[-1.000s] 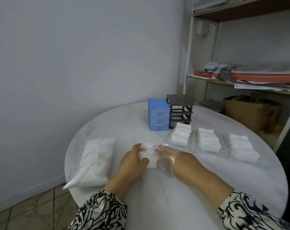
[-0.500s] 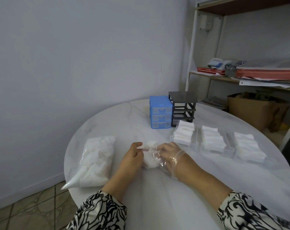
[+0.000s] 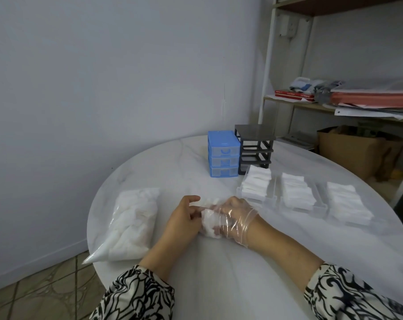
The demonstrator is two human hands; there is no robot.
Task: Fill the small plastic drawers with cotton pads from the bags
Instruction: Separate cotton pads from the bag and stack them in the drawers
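Left of both hands, a full bag of cotton pads lies flat on the round white table, tail end hanging off the rim. Left hand bare, fingers curled, pinching the edge of the clear glove at the right hand's fingertips; a second ago it cupped the clump instead. Right hand inside a thin clear plastic glove, curled over a small clump of cotton pads, which sits between the two hands, touching both. Clump looks more bunched up than a second ago, hands closer together. Beyond the hands: blue mini drawer unit, drawers closed, touching a black drawer frame with empty slots. Right of the right hand: three clear plastic drawers side by side, each heaped with white square pads, unmoved. Far right, a shelf with papers and a cardboard box.
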